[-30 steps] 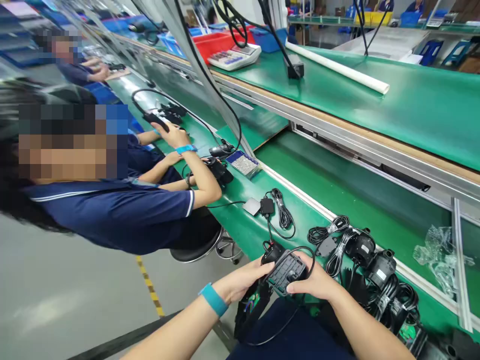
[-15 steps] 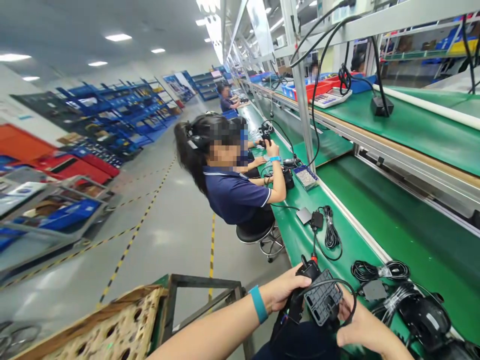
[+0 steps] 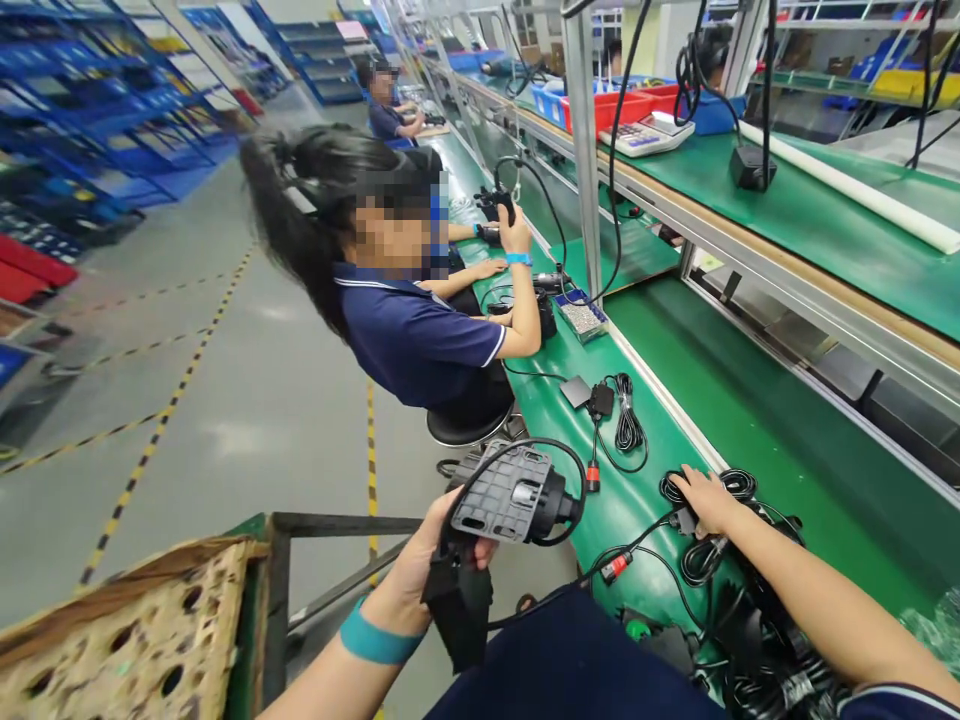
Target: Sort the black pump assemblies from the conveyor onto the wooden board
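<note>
My left hand is closed around a black device with a grey ribbed plate, held up in front of my lap. A round black part sticks out of the plate, and a black cable loops over it. My right hand reaches over the bench, fingers stretched over a coiled black cable and a small dark box. Whether the fingers grip anything there cannot be made out. A cable with a red-ringed connector lies between the device and that box.
On the green bench lie another cable coil, a red-tipped connector and heaped black cables at lower right. A co-worker sits ahead. A shelf rises at right; a perforated board stands at lower left.
My right hand has left the device and moved right onto the coiled cables. My left hand has moved left with the device and tilted it. The view has turned right.
</note>
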Motion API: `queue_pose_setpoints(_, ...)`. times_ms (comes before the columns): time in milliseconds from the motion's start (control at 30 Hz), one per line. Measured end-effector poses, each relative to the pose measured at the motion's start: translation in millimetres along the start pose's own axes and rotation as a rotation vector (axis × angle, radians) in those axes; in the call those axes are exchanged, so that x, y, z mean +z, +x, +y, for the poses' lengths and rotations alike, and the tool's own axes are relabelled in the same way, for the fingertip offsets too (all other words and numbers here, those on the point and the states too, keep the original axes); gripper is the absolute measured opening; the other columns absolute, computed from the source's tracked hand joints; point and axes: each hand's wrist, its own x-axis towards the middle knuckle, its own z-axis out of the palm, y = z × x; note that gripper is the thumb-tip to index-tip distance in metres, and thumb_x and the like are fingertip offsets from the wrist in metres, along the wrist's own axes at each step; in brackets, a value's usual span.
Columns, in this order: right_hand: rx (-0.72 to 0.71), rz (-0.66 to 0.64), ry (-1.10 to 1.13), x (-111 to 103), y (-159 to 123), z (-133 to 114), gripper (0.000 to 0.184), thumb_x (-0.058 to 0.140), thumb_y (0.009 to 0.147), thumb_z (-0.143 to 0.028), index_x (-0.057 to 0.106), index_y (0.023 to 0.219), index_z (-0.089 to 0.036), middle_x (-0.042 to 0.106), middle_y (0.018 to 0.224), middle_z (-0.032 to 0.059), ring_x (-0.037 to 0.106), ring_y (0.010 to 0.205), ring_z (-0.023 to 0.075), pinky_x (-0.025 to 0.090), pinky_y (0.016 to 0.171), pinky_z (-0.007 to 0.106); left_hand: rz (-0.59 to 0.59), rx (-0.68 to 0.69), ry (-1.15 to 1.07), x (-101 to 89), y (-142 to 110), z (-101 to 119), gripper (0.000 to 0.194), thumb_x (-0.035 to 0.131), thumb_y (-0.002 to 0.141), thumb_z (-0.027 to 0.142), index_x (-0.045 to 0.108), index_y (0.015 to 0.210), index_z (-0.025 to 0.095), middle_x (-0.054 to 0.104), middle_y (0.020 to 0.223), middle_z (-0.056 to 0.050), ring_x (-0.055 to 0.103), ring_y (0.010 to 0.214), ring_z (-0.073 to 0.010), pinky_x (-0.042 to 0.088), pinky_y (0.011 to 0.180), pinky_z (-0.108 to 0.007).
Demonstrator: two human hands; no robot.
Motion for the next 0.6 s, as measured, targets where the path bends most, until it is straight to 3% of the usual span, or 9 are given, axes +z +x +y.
queue_pose_setpoints(100, -0.035, 0.014, -0.055, 3, 2, 4, 0.143, 0.088, 0.048, -0.018, 0.005, 0.164, -0.025, 0.028, 0.158, 0.0303, 0.046, 0.133, 0.0458, 0.028, 0.110, 0.055, 0.045, 0.068, -0.049, -5.5, -6, 0, 0.038, 0.078, 0.069, 0.049, 0.059, 0.065, 0.017, 0.055, 0.048, 0.001, 0.050, 0.042, -0.0119, 0.044, 0.039, -0.023)
queue_pose_setpoints(200, -0.113, 0.100, -0.075, 9, 1, 5, 0.135, 0.085, 0.054, -0.029, 0.005, 0.164, -0.024, 0.040, 0.148, 0.0283, 0.046, 0.130, 0.0453, 0.028, 0.107, 0.053, 0.124, 0.080, -0.098, -10.9, -11, -8, 0.035, 0.079, 0.070, 0.045, 0.058, 0.068, 0.017, 0.055, 0.050, 0.002, 0.051, 0.043, -0.0111, 0.046, 0.040, -0.021)
queue_pose_setpoints(300, -0.073, 0.136, -0.074, 12, 1, 3, 0.139, 0.086, 0.053, -0.042, 0.003, 0.164, -0.022, 0.046, 0.141, 0.0256, 0.047, 0.126, 0.0431, 0.026, 0.107, 0.052, 0.193, 0.084, -0.140, -16.0, -15, -18, 0.025, 0.077, 0.074, 0.036, 0.061, 0.076, 0.017, 0.057, 0.053, 0.003, 0.052, 0.043, -0.0113, 0.047, 0.040, -0.021)
queue_pose_setpoints(400, -0.046, 0.133, -0.116, 9, 4, -3, 0.131, 0.081, 0.057, -0.033, 0.005, 0.164, -0.021, 0.050, 0.134, 0.0231, 0.050, 0.118, 0.0387, 0.030, 0.101, 0.047, 0.226, 0.064, -0.187, -23.1, -19, -27, 0.020, 0.075, 0.076, 0.030, 0.061, 0.078, 0.016, 0.059, 0.055, 0.002, 0.053, 0.043, -0.0111, 0.048, 0.039, -0.021)
queue_pose_setpoints(500, -0.080, 0.100, -0.119, -6, 3, -12, 0.126, 0.076, 0.057, -0.028, 0.010, 0.164, -0.019, 0.053, 0.127, 0.0214, 0.050, 0.115, 0.0372, 0.030, 0.099, 0.046, 0.229, 0.043, -0.218, -34.3, -24, -32, 0.022, 0.074, 0.078, 0.032, 0.059, 0.076, 0.016, 0.057, 0.053, 0.003, 0.051, 0.041, -0.0104, 0.048, 0.038, -0.021)
queue_pose_setpoints(600, -0.129, 0.141, -0.069, -39, -8, -25, 0.123, 0.074, 0.057, -0.029, 0.014, 0.163, -0.018, 0.052, 0.128, 0.0211, 0.050, 0.115, 0.0375, 0.031, 0.101, 0.047, 0.218, 0.047, -0.253, -49.6, -31, -35, 0.024, 0.075, 0.078, 0.035, 0.059, 0.078, 0.016, 0.058, 0.054, 0.003, 0.053, 0.042, -0.0104, 0.049, 0.039, -0.021)
